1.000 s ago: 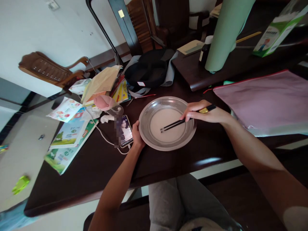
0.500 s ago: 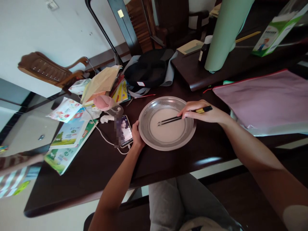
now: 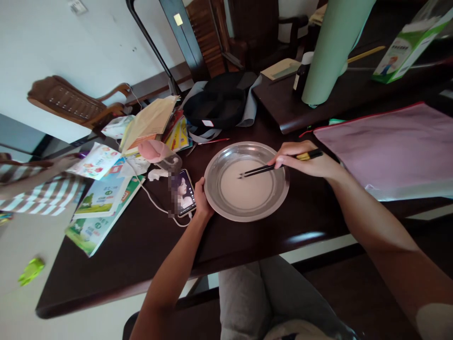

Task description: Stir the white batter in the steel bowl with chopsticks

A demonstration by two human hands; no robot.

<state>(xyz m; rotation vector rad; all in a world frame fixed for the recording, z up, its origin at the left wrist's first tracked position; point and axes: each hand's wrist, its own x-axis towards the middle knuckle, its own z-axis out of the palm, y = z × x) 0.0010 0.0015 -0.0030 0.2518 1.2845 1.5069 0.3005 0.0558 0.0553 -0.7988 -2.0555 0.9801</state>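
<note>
A round metal bowl [image 3: 212, 189] stands on the dark table in front of me, with milky white liquid [image 3: 246, 193] in its bottom. My left hand [image 3: 202, 198] grips the bowl's left rim, the thumb up along its side and the other fingers hidden. Black chopsticks [image 3: 260, 169] with gold-banded ends are pinched in my right hand [image 3: 300, 159], over the bowl's right rim. Their tips point left and reach the liquid's surface or just above it; I cannot tell which. Close to my left hand lies a phone [image 3: 186, 193] with a lit screen and a cable plugged in.
Booklets [image 3: 102, 203], papers and a pink-topped object [image 3: 154, 150] crowd the left side. A black bag [image 3: 215, 106] lies behind the bowl, a pink zip pouch [image 3: 392, 151] to the right. A green cylinder [image 3: 329, 52] stands behind. At far left is another person's striped garment [image 3: 42, 189].
My right hand and the chopsticks have shifted slightly right and up. My left hand and the bowl stay put. The other person at far left has moved farther back, an arm now by the papers.
</note>
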